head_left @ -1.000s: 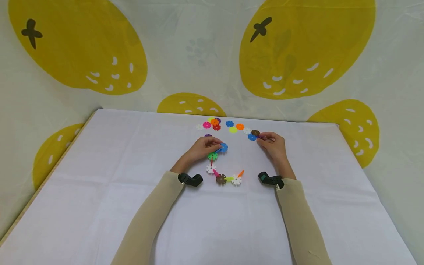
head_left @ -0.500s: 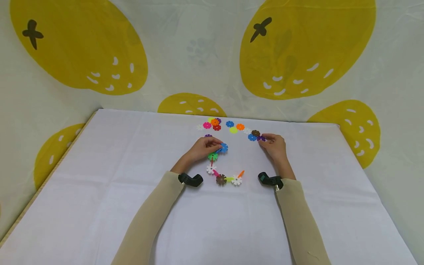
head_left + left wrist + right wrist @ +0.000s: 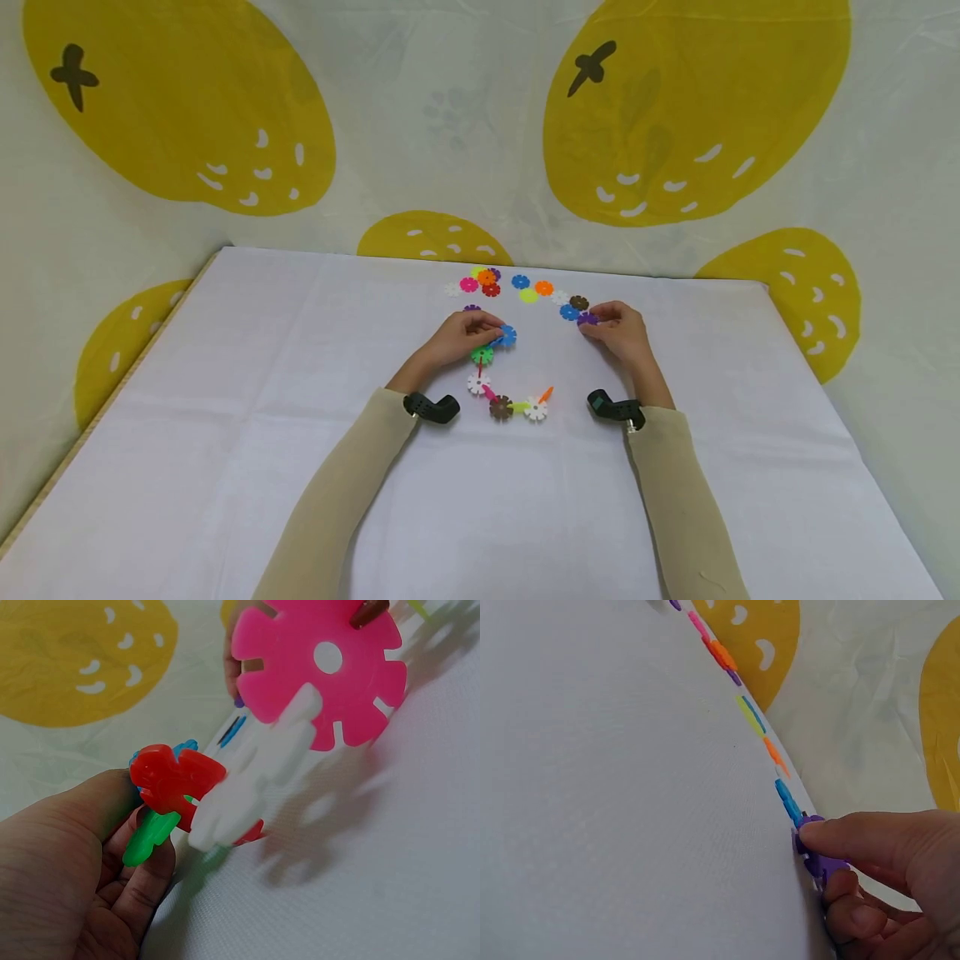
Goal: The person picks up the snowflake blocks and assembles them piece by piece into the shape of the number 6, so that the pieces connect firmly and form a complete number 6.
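My left hand (image 3: 461, 335) pinches a blue notched snowflake disc (image 3: 508, 336) at the upper end of a linked chain. From there the chain runs down through a green disc (image 3: 482, 356) and a white disc (image 3: 477, 383), then right past a brown disc (image 3: 501, 407) to a white one with an orange disc (image 3: 546, 394) standing edge-on. In the left wrist view, a red disc (image 3: 169, 780) and a large pink disc (image 3: 328, 658) of the chain show. My right hand (image 3: 619, 330) pinches a purple snowflake disc (image 3: 826, 865) between thumb and fingers, beside a loose blue disc (image 3: 569, 312).
Loose discs lie along the far side of the white-covered table (image 3: 225, 433): a pink disc (image 3: 468, 285), a dark red disc (image 3: 491, 290), a yellow disc (image 3: 528, 296), an orange disc (image 3: 543, 288) and several others. A fruit-patterned cloth (image 3: 442, 125) hangs behind.
The right hand's fingers have shifted on the purple disc, which now shows more plainly and lies slightly nearer to me. The left hand and chain stay almost still.
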Demonstrator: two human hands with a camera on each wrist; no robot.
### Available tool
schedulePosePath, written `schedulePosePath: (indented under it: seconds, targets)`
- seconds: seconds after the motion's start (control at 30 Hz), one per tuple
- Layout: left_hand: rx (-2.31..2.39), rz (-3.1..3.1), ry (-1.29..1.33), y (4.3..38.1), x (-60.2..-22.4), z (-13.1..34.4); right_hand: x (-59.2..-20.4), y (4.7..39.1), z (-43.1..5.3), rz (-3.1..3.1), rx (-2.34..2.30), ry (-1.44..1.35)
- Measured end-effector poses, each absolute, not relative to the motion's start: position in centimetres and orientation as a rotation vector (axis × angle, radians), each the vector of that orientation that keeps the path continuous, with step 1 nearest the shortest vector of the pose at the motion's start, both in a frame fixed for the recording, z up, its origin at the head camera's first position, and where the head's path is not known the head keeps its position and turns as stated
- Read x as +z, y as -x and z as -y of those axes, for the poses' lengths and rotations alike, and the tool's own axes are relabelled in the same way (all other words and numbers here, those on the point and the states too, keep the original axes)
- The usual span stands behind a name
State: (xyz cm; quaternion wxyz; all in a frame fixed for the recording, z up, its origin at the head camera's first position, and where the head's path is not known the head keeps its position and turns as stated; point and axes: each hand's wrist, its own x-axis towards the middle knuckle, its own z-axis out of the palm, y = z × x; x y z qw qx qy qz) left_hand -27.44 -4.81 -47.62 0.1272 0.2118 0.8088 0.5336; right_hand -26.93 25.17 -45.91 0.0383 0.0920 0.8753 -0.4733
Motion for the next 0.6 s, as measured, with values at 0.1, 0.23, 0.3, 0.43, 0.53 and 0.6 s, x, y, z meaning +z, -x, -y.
schedulePosePath:
  seconds: [0.1, 0.23, 0.3, 0.43, 0.53, 0.6]
  targets:
    - [1.553, -2.355, -0.628, 27.4, -47.6, 4.8, -45.7, 26.9, -25.1, -2.652, -1.478, -0.241]
    - [1.559, -2.347, -0.640, 27.5, -47.6, 4.9, -45.2, 26.8, -24.7, -2.546, -1.559, -0.202]
    - [1.564, -2.342, -0.639, 27.4, -47.6, 4.9, -45.0, 26.8, -24.4, -2.492, -1.598, -0.165]
    - [1.571, -2.338, -0.639, 27.5, -47.6, 4.9, -44.7, 26.7, -23.8, -2.398, -1.700, -0.080]
    - [1.568, -2.343, -0.636, 27.5, -47.6, 4.9, -44.6, 26.6, -23.3, -2.357, -1.731, -0.044]
    - [1.564, -2.344, -0.633, 27.5, -47.5, 4.9, -44.6, 26.6, -22.9, -2.349, -1.717, -0.032]
